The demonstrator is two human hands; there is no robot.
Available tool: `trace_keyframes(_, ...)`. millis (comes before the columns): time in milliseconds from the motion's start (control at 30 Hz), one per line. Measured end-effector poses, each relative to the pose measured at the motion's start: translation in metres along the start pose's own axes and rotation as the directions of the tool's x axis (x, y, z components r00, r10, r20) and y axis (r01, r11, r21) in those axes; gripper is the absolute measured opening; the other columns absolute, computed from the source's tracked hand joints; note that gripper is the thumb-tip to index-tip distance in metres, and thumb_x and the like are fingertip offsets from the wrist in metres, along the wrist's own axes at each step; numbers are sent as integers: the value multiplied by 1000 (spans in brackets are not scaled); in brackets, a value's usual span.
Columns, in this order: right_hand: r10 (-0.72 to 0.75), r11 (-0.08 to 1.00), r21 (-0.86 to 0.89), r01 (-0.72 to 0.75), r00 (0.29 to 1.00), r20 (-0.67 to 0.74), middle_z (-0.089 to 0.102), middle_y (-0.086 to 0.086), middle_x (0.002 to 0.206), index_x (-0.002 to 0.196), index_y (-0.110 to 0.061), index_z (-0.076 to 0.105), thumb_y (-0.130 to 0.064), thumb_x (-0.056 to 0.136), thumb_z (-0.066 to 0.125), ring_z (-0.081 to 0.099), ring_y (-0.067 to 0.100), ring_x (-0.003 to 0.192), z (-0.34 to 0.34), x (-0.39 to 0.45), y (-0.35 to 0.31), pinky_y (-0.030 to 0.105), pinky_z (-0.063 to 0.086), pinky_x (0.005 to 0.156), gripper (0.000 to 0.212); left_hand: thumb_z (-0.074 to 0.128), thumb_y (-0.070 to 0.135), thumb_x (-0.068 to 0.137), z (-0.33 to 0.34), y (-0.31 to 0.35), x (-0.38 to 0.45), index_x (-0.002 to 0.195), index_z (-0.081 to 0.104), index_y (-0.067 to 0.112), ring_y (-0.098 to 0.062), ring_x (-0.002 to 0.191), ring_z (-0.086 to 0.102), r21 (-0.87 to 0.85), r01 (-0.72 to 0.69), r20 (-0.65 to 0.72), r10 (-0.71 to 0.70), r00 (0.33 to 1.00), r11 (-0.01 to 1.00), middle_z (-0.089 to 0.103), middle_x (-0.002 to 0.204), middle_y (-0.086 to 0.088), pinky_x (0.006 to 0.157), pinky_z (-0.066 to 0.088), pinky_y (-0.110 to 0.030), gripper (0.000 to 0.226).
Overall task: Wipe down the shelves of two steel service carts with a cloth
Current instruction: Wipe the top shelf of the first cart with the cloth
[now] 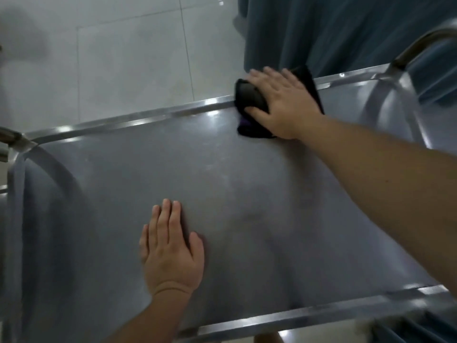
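Note:
The top shelf of a steel service cart (247, 184) fills most of the head view. A dark cloth (249, 97) with a bit of purple showing lies at the shelf's far edge, right of the middle. My right hand (282, 102) presses flat on the cloth with straight fingers, the arm reaching in from the right. My left hand (170, 251) rests flat on the bare shelf near the front, fingers straight and together, holding nothing.
A raised steel rim (138, 121) runs along the far edge and another along the near edge (296, 315). Curved handle tubes (420, 43) rise at the right end and at the left end. Blue-grey curtains (346, 33) hang behind the cart. Pale floor tiles (123, 58) lie beyond it.

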State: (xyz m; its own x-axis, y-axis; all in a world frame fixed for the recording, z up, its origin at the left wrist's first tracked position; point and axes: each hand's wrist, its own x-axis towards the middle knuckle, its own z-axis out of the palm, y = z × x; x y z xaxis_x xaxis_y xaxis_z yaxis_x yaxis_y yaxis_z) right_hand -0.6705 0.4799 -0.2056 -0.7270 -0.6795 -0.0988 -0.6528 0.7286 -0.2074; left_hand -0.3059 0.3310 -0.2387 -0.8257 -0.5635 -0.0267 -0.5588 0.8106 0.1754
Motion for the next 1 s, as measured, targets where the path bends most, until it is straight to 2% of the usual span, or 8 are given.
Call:
trace_keyframes(133,245,969,18,-244,969,-27,27,-4,172,163,-28,29,-68,95,35,18,22,160,-16,-39,84,46,7,131,79,41,43,93,1,0,1,163,37,17,-25,160,25,5,-6,1,6,1000,1000,34,171,-4,129,20,-52,74)
trace_keyframes(333,433,901,24,-432,900,-39,14,-4,176,167,-29,17,-69,99,28,10,21,162,-22,-103,142,45,4,131,80,41,42,92,2,1,0,162,39,16,-25,160,26,-4,-5,-16,5,1000,1000,35,171,-4,129,19,-51,75)
trace_keyframes(467,615,788,41,-614,782,-107,13,1,176,166,-24,21,-70,100,26,6,24,162,-5,-140,130,48,0,131,80,40,42,93,1,1,-2,163,35,17,-24,161,23,-3,-5,0,5,1000,1000,32,172,-4,130,16,-49,75)
trace_keyframes(567,685,728,84,-680,717,-131,13,4,176,165,-23,21,-70,100,27,5,26,162,7,-179,111,51,0,130,81,41,41,92,1,1,-3,163,34,18,-25,161,23,-13,-9,-4,9,1000,1000,32,171,-5,130,16,-50,75)
trace_keyframes(733,679,734,99,-672,725,-114,14,5,175,165,-26,15,-70,101,28,7,24,162,24,-277,75,55,2,129,79,42,40,91,1,3,-4,162,36,17,-27,160,25,-24,-10,-27,9,1000,1000,34,171,-6,129,17,-51,75)
trace_keyframes(867,699,710,99,-697,714,19,7,2,176,167,-30,5,-73,98,25,3,21,163,31,-371,38,53,4,130,83,41,40,91,-1,3,-4,162,36,16,-27,160,24,-30,-11,-19,11,1000,999,33,171,-7,129,17,-52,75)
trace_keyframes(933,703,704,54,-708,706,82,9,5,176,167,-26,6,-72,97,25,6,25,162,37,-408,18,57,11,129,86,41,40,91,-2,4,-5,162,36,15,-28,160,25,-30,-17,-20,17,1000,999,33,171,-8,129,17,-52,75)
trace_keyframes(1000,709,694,27,-719,690,143,5,3,176,167,-23,7,-72,95,24,4,25,162,42,-428,3,58,11,129,88,41,40,91,-1,3,-6,162,36,15,-29,160,25,-35,-22,-26,21,999,999,33,170,-9,128,17,-53,75)
